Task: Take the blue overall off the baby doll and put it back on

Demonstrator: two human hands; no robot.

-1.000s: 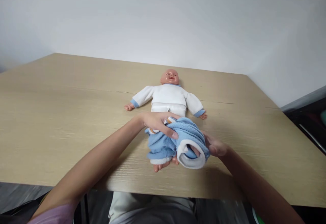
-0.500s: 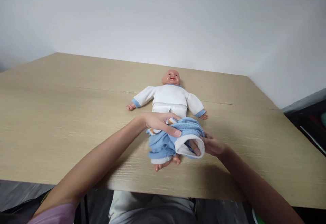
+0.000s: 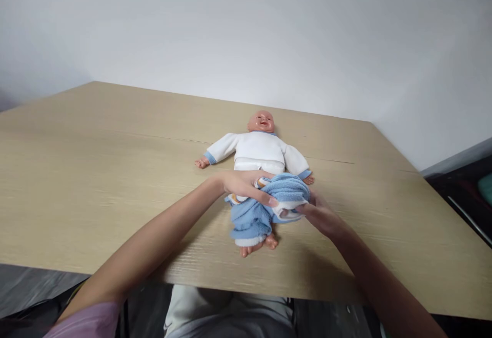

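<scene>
A baby doll in a white top with blue cuffs lies on its back on the table, head away from me. Blue terry trousers with white hems lie over its legs, and both feet stick out below one leg's hem. My left hand grips the trousers near the waist, thumb pressed on the bunched cloth. At the other trouser leg, my right hand is closed on the white hem, which is now folded nearly flat. Some of its fingers are hidden behind the cloth.
The wooden table stretches out on both sides of the doll. Behind it stands a pale wall. A dark object stands beyond the table's right edge.
The hem opening, which was round with my right fingers showing inside it, has collapsed and is pinched by the right hand. My left hand keeps its hold. The view has shifted slightly.
</scene>
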